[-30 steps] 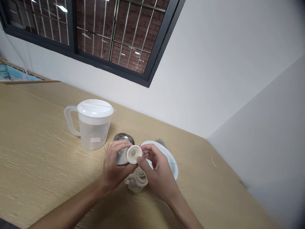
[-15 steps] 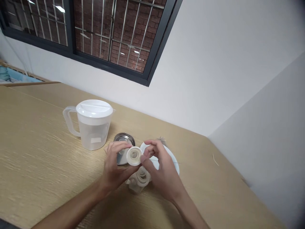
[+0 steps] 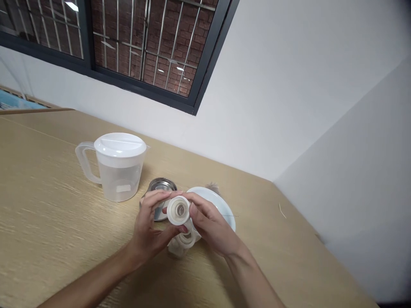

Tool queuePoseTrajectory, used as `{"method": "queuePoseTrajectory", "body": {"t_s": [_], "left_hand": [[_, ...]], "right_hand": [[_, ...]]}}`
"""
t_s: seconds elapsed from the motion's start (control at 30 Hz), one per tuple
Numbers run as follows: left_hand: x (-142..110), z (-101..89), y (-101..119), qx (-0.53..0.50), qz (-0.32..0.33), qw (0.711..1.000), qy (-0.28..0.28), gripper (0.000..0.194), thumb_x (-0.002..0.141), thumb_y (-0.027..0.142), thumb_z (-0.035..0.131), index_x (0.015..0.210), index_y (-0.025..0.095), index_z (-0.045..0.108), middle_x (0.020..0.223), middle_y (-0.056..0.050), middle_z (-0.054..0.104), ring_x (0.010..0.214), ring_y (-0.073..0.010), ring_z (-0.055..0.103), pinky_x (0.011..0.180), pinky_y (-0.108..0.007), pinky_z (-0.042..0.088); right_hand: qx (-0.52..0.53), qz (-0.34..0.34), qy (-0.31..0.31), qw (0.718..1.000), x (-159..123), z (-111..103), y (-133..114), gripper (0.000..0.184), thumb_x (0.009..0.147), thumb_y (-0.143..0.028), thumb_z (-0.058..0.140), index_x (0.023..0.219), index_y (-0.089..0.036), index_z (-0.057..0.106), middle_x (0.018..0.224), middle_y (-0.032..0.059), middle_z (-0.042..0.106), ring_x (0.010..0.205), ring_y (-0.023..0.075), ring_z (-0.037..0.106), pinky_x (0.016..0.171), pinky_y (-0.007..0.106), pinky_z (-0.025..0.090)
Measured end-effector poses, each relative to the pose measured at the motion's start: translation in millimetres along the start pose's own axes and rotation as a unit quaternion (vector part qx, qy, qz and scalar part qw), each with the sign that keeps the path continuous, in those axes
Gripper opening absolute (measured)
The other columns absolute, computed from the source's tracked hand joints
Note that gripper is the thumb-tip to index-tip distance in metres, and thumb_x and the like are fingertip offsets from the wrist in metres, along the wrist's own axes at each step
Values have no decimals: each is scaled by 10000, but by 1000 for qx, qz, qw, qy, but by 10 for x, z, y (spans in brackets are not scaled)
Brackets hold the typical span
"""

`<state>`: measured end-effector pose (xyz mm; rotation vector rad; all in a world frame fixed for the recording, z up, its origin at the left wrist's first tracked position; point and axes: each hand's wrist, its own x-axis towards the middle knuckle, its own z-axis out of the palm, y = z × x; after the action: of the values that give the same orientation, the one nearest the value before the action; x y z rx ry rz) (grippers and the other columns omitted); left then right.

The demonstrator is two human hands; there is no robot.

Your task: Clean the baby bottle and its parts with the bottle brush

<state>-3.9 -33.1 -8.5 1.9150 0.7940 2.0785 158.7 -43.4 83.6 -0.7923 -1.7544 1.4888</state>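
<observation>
A round white bottle cap [image 3: 177, 220], its hollow underside with a translucent stepped centre turned up to me, is held between both hands above the table. Fingers and thumb of my left hand [image 3: 148, 224] curl round its left side. From the right, my right hand [image 3: 214, 221] grips it, thumb against the rim and fingers behind. Just below stands a small clear bottle [image 3: 177, 248] with an open mouth, partly covered by the hands. Behind my left fingers is a shiny metal dish [image 3: 175, 187], partly hidden.
A lidded translucent pitcher [image 3: 118, 177] stands at the left. Past my right hand lies a pale oval plate [image 3: 224, 208] with a thin wire across it and a greyish bristly tuft [image 3: 212, 187] behind. A thin pale strip [image 3: 282, 211] lies farther right. A wall borders the table.
My right hand's fingers, lifted and spread half a second ago, have closed round the cap beside my left hand. The view has shifted slightly to the right.
</observation>
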Motion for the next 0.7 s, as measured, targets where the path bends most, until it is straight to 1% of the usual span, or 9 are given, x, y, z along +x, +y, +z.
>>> {"method": "queuePoseTrajectory", "body": {"t_s": [0.1,0.17,0.23,0.3,0.33,0.4,0.47,0.53,0.7], "left_hand": [[23,-15,-8,0,-26,1000,-8,914,637,483,896,1399,274,436,1290,-155,638,1199,-336,604,1035,-527,472],[71,-43,-37,-10,-48,998,-28,1019,563,566,902,1412,254,432,1340,-175,581,1168,-339,611,1011,-503,493],[126,-77,-83,-34,-71,996,-47,1036,572,624,870,1421,231,424,1358,-186,536,1144,-328,606,995,-480,496],[171,-108,-130,-74,-88,992,-44,942,676,693,762,1415,217,422,1356,-181,504,1133,-309,587,997,-465,478],[187,-119,-149,-95,-97,990,-33,870,740,716,686,1402,215,429,1349,-173,494,1130,-299,575,1002,-458,464],[208,-133,-166,-127,-120,985,-8,734,841,715,553,1367,215,446,1314,-148,498,1122,-278,555,1017,-439,429],[223,-140,-160,-137,-150,979,0,637,892,673,504,1333,216,461,1261,-123,524,1111,-263,542,1014,-412,404],[237,-147,-143,-130,-174,976,-23,553,923,622,487,1296,213,484,1199,-105,557,1088,-252,538,992,-386,394],[284,-184,-128,-127,-215,958,-139,457,965,581,422,1190,204,552,1068,-80,614,1007,-248,554,928,-368,407]], "right_hand": [[-5,9,34,999,-21,-68,-27,508,900,-615,582,1260,-257,612,997,50,693,857,187,653,721,294,510],[-18,14,68,997,-44,-164,-71,485,899,-586,605,1254,-257,580,1026,52,695,858,179,661,736,301,515],[-63,17,105,992,-67,-261,-112,478,865,-538,674,1230,-254,553,1041,52,688,860,175,660,744,306,520],[-156,18,123,980,-81,-326,-132,447,838,-491,719,1187,-251,575,1044,43,675,886,170,643,776,310,516],[-210,20,118,970,-85,-339,-133,420,836,-471,725,1170,-252,594,1041,36,671,887,166,632,792,312,511],[-301,30,89,949,-86,-327,-125,371,847,-440,716,1161,-264,627,1043,22,672,874,158,615,814,315,496],[-357,47,56,931,-87,-280,-117,353,854,-413,710,1175,-283,640,1056,10,676,877,157,607,813,312,483],[-393,61,35,917,-95,-226,-124,359,848,-397,716,1187,-301,646,1075,0,679,915,166,603,817,311,471],[-454,72,-5,888,-145,-155,-200,325,843,-359,725,1161,-318,666,1103,-15,679,1045,202,585,907,336,430]]}}
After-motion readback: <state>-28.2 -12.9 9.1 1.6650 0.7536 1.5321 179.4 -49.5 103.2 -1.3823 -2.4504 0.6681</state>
